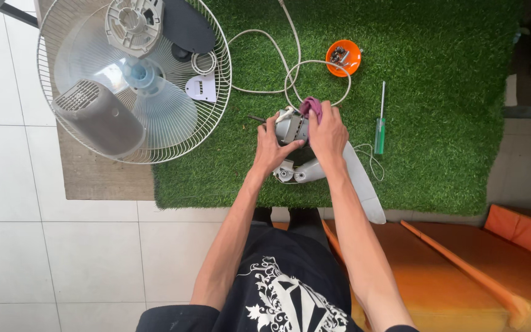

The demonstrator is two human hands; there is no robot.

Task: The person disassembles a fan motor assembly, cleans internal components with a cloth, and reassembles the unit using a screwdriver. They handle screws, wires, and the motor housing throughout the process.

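Note:
A grey fan motor [292,128] sits on top of a pale grey fan neck and stand [356,178], which lies on the green artificial turf [437,123]. My left hand [271,146] grips the motor's left side. My right hand [328,134] presses a purple cloth [311,108] against the motor's top right. A white power cord [284,67] loops away from the motor toward the top.
A wire fan guard [216,117] with clear blades, a grey rear housing [96,117] and other fan parts lies at the upper left. An orange bowl [353,58] with small hardware stands behind the motor. To the right lies a green-handled screwdriver [380,130]. Orange cushions [450,276] are at the lower right.

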